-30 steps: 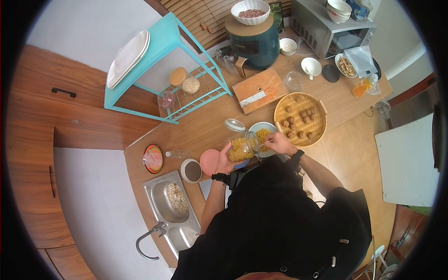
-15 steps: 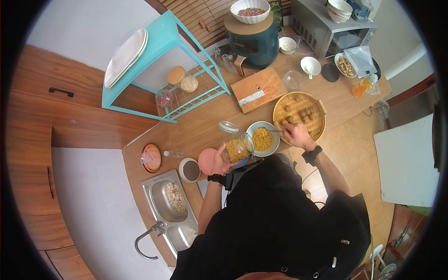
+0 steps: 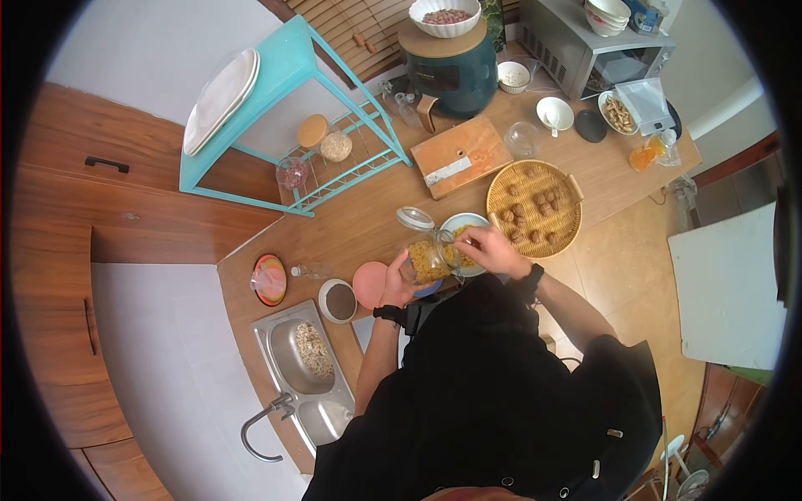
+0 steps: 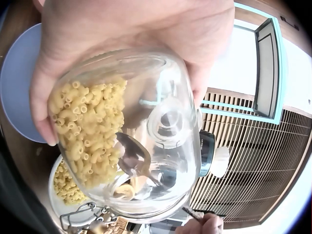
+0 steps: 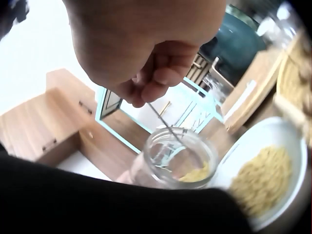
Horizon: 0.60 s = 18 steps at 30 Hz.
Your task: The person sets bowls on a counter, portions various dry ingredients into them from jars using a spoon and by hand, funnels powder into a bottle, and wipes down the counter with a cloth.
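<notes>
- While the left hand [image 3: 401, 285] grips the glass jar [image 3: 428, 262] near the body, its mouth faces right.
- The right hand [image 3: 494, 252] pinches the spoon [image 4: 132, 153], dipped in the jar with yellow pasta [image 4: 87, 126].
- It looks like scooping time; the next move needs a steady spoon.
- Just right of the jar is the pasta bowl [image 5: 261, 129].
- Farther right sits a basket [image 3: 568, 221].
- Far off is a green pot [image 3: 453, 82].

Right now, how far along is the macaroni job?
Done: lid open, macaroni in both jar and bowl. In hand: left hand grips the jar, right hand has the spoon inside it. Remaining: probably more spooning (both hold plenty), then closing the lid; transfer direction unclear.
</notes>
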Available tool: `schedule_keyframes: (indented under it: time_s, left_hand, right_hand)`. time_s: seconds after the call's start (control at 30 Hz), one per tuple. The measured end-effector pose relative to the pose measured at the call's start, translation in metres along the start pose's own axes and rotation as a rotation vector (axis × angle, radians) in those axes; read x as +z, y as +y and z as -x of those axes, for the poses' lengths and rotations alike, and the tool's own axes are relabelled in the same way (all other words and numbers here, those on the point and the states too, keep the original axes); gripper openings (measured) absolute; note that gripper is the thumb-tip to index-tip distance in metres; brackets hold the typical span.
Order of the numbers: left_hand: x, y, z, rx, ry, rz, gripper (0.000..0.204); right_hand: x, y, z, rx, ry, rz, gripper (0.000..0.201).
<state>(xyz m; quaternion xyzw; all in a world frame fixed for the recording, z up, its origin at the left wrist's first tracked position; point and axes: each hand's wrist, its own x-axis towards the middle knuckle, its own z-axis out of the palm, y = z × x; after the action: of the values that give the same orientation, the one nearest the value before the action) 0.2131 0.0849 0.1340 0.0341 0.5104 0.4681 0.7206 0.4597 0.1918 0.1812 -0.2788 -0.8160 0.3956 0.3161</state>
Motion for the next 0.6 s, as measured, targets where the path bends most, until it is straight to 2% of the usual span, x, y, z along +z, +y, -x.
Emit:
schedule_keyframes:
  time_s: [0.03,0.07,0.13,0.17,0.23,0.27,0.33,0.37,0.43,0.5,0.6]
  left_hand:
    - [-0.001,0.000,-0.001,0.000,0.003,0.002,0.056]
    - [-0.001,-0.001,-0.001,0.005,-0.009,-0.003,0.057]
    - [-0.002,-0.001,-0.001,0.007,-0.019,-0.007,0.058]
    - [-0.001,-0.002,0.000,0.009,-0.025,0.021,0.059]
    - [0.003,-0.001,0.002,0.008,-0.032,0.053,0.061]
    - [0.006,0.000,0.004,-0.004,-0.029,0.093,0.062]
    - [0.008,0.002,0.003,-0.013,-0.026,0.131,0.063]
    - [0.007,0.001,0.002,-0.019,-0.007,0.130,0.062]
    - [0.001,-0.002,0.000,-0.028,0.016,0.129,0.062]
    - [-0.006,-0.005,-0.002,-0.029,-0.050,0.110,0.062]
    - [-0.002,-0.005,0.005,-0.009,-0.026,0.060,0.060]
  right_hand:
    - [0.007,0.005,-0.002,0.069,0.050,-0.178,0.015]
    - [0.011,0.011,-0.004,0.069,0.049,-0.180,0.015]
    - [0.015,0.023,-0.006,-0.100,0.160,0.060,0.015]
    - [0.016,0.028,-0.005,-0.098,0.158,0.059,0.015]
    - [0.016,0.036,0.000,0.274,-0.018,-0.330,0.018]
    - [0.026,0.044,0.005,0.277,-0.020,-0.330,0.018]
    - [0.044,0.051,0.008,0.432,0.106,-0.602,0.021]
    - [0.045,0.049,0.008,0.433,0.104,-0.605,0.021]
    - [0.046,0.045,0.005,0.300,0.177,-0.443,0.022]
    - [0.053,0.054,0.004,0.300,0.146,-0.461,0.023]
    - [0.063,0.070,0.006,0.348,0.144,-0.436,0.025]
